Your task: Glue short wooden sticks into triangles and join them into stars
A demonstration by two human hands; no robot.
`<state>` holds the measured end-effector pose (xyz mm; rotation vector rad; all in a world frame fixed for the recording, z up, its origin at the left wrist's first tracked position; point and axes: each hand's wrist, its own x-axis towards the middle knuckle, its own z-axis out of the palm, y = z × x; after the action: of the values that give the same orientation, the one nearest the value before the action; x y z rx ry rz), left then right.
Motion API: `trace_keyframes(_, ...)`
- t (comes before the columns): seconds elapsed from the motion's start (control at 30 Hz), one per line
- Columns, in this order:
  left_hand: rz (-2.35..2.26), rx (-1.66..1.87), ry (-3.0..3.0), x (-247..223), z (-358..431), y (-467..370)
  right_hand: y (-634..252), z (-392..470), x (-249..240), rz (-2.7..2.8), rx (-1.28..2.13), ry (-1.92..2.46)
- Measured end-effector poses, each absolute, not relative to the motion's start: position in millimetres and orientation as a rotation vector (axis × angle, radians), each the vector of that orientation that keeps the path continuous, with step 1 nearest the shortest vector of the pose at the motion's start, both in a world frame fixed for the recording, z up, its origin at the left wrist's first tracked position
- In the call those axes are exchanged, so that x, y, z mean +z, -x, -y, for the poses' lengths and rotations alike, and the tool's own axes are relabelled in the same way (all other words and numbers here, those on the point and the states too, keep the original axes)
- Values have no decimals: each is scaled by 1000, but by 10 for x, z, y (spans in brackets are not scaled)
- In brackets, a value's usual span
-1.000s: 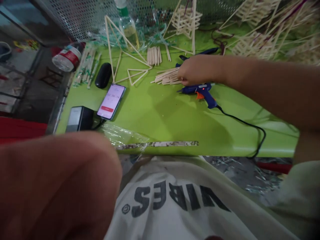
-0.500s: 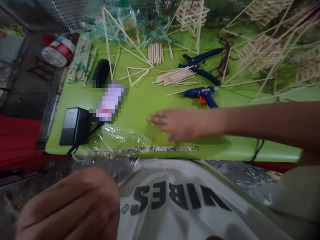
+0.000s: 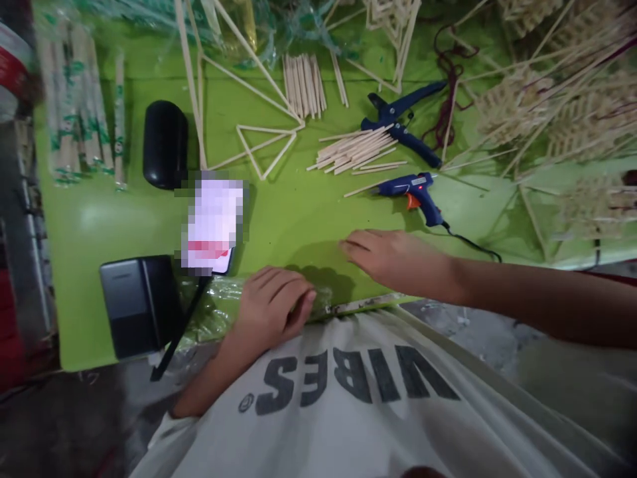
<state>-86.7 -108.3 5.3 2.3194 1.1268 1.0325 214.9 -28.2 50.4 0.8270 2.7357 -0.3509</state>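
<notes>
My left hand (image 3: 273, 302) is at the table's front edge, its fingers curled together beside the clear plastic wrap (image 3: 219, 309); whether anything is inside the fingers is hidden. To the right, my right hand (image 3: 381, 255) rests low over the green table (image 3: 293, 226), palm down, fingers extended and nothing held. Just beyond it lies a blue glue gun (image 3: 415, 192) with an orange trigger and a lit red light. A loose pile of thin sticks (image 3: 353, 151) and blue cutters (image 3: 405, 119) lie behind the glue gun. A small stick triangle (image 3: 269, 147) is left of the pile.
A blurred phone (image 3: 213, 222), a black box-shaped device (image 3: 142, 302) and a black rounded case (image 3: 165, 145) stand on the left. Wrapped sticks (image 3: 77, 106) lie behind them. Woven stick frames (image 3: 522, 106) crowd the right, near dark red string (image 3: 450, 86). Upright sticks (image 3: 304, 86) stand at the back.
My left hand has moved up from the lower left to the table edge. My right hand has shifted a little to the right. The view has moved closer to the table.
</notes>
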Motion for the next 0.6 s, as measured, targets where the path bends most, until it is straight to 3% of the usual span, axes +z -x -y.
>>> trace_keyframes(0.13,-1137,1038,-2297,-3,1091,912,-2017,214,303,-2672,-390,-782)
trace_keyframes(0.3,-1172,1147,-2414,-40,1128,907,-1968,225,341,-2630,-182,-746)
trace_keyframes(0.6,-1293,931,-2583,-277,1081,898,-1953,-158,487,-2579,-56,-866)
